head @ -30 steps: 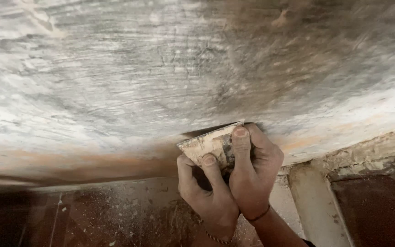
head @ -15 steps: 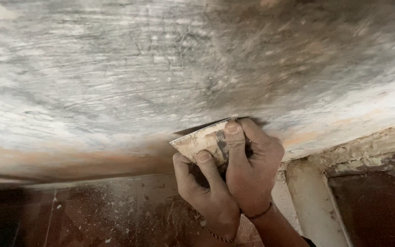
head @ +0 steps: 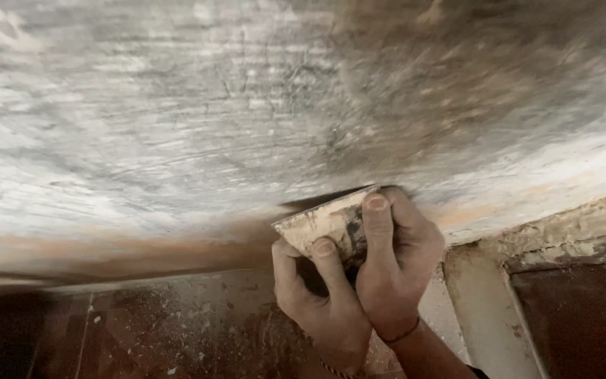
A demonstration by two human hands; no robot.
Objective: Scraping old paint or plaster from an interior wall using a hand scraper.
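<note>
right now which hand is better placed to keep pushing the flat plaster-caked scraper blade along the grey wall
Probably the right hand: its fingers lie flat on the scraper blade up to the grey wall. The left hand grips lower, thumb on the blade.

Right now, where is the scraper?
In the head view, the scraper sits right of centre, gripped by the left hand and right hand, its blade edge pressed up against the grey plastered surface.
</note>
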